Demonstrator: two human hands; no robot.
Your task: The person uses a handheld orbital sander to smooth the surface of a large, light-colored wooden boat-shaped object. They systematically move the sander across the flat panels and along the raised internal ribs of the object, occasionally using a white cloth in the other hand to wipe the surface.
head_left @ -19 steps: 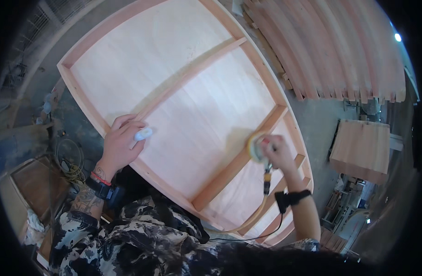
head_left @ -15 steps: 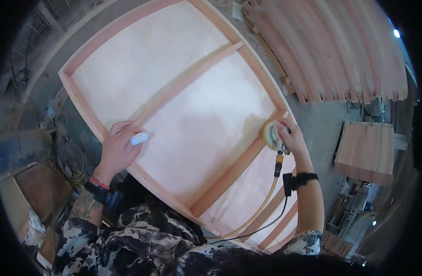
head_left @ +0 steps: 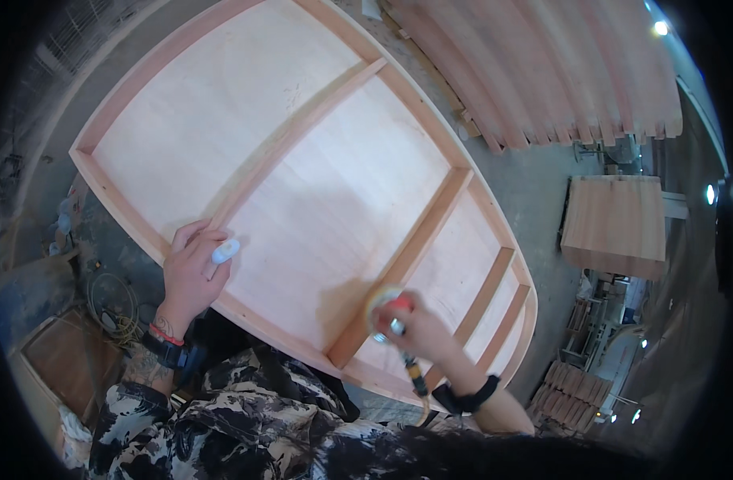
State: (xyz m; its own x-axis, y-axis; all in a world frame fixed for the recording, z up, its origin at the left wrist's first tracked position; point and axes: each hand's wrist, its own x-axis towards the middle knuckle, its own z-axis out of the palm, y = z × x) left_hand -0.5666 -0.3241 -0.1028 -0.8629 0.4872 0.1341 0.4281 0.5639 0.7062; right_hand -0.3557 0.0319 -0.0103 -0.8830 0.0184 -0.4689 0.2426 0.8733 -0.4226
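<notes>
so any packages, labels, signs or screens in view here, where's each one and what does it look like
None that can be made out as a package, label, sign or screen.
Nearest thing: a small white oblong object under the left hand on the wooden frame panel; whether it bears a label is too small to tell.
The right hand holds a sander with a round pad and red top; no marking shows.

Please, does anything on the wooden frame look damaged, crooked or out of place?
Nothing stands out. The wooden frame looks whole, its crossbars sit evenly. The left hand rests on its edge with a small white object; the right hand holds a round sander on the panel.
</notes>
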